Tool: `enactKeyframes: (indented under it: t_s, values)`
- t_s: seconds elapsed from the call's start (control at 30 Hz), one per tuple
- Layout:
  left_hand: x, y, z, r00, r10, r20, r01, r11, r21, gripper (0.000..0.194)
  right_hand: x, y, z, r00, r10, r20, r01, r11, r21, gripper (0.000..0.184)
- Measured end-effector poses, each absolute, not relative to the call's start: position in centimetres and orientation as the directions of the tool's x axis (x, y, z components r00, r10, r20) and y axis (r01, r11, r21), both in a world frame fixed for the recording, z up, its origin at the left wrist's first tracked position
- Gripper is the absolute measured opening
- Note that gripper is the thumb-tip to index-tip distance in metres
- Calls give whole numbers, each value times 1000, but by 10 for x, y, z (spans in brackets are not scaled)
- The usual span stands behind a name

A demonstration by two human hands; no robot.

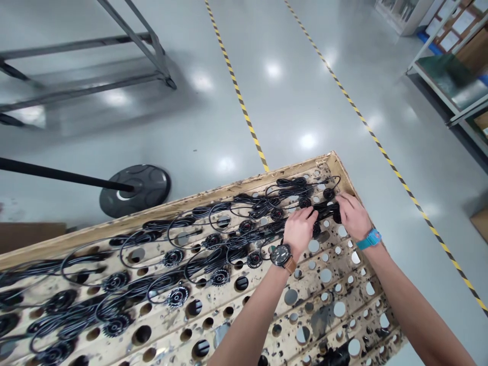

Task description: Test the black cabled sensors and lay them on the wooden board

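Observation:
My left hand [300, 229], with a watch on its wrist, is at the right end of the perforated wooden board. Its fingers close on the left end of a coiled black cable [324, 208]. Opposite it, my right hand [354, 216], wearing a blue-green wristband, pinches the other end of this cable near a dark round part [337, 213]. The fingers hide part of the coil. Close by lie a small black round part [328, 193] and another coiled cable [292, 183]. Several more coiled cables with toothed black discs [178, 296] lie in rows to the left.
A raised wooden rim [229, 190] edges the holed board [297, 310]. Beyond it stand a round black base with a pole [135, 190] and a grey metal frame [152, 56]. Striped floor tape [238, 91] runs across the floor. A shelf rack [450, 86] stands at right.

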State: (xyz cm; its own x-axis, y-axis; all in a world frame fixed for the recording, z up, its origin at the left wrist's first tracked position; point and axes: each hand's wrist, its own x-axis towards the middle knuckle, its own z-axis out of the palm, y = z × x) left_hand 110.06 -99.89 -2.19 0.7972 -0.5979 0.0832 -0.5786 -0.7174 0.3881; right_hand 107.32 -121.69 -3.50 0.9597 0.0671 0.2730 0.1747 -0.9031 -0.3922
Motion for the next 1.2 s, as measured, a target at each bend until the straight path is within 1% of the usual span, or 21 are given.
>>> enactKeyframes:
  t_s: [0.07,0.13,0.33,0.47,0.57,0.67,0.77,0.97,1.07,1.2]
  values:
    - [1101,-999,-27,810,-581,82,-561,-726,398,37,1073,-1217,-42,971,116,210,185,-920,-345,45]
    - [1100,-999,-31,824,-559,90,-543,-735,406,38,1073,-1216,-47,977,133,165,180,-932,-315,47]
    - [1099,-999,-35,818,-567,96,-555,-735,390,41,1074,-1207,-46,983,115,144,153,-946,-284,43]
    - [1097,-999,-32,801,-588,113,-584,-725,365,41,1068,-1203,-44,984,86,158,134,-937,-324,45]
    - [1096,-1005,-28,798,-590,124,-592,-726,350,43,1053,-1202,-49,983,-5,182,67,-919,-389,50]
    - [1098,-1019,-25,744,-657,122,-651,-671,353,50,1038,-1200,-56,972,-99,213,4,-900,-436,51]
    - [1103,-1037,-25,681,-723,112,-707,-611,356,56,1029,-1198,-61,963,-121,243,-2,-898,-439,51]
    - [1114,-1062,-36,657,-746,108,-722,-581,377,62,1025,-1193,-66,961,-166,219,-51,-892,-450,49]
    - [1116,-1066,-42,687,-722,78,-695,-621,363,58,1024,-1190,-68,952,-203,231,-77,-883,-462,48]
    - [1117,-1069,-45,730,-679,79,-661,-672,334,43,1023,-1188,-71,942,-234,241,-93,-871,-482,47]
